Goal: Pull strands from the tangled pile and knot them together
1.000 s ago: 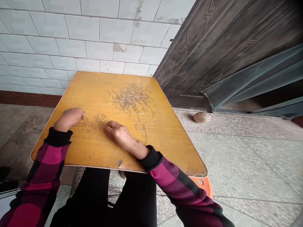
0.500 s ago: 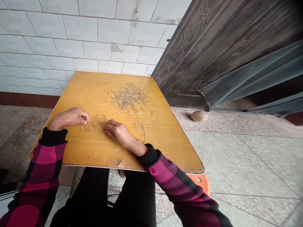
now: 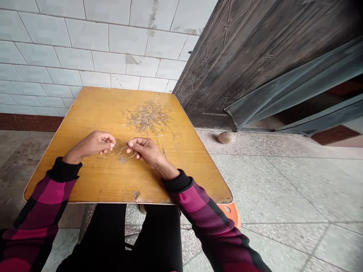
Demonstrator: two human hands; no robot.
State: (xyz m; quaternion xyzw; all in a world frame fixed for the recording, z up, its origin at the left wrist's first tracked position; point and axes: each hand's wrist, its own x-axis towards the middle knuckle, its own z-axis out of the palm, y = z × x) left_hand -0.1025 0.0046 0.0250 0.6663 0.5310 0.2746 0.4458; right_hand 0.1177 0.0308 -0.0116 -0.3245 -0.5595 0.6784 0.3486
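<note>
A small chain of linked wire rings (image 3: 119, 150) hangs just above the yellow wooden table (image 3: 93, 109), stretched between my two hands. My left hand (image 3: 95, 143) pinches its left end with closed fingers. My right hand (image 3: 144, 148) pinches the right end, fingers curled. Farther back on the table lies a tangled pile of thin wire rings and hooks (image 3: 147, 118).
White tiled wall (image 3: 85, 45) stands behind the table. A dark metal door (image 3: 255, 56) runs along the right, with a small round object (image 3: 226, 137) on the floor at its foot. An orange stool edge (image 3: 231, 213) shows under the table's right corner.
Both hands have come together toward the table's middle and lifted the linked rings off the surface; the left hand now pinches them. The camera view has shifted slightly.
</note>
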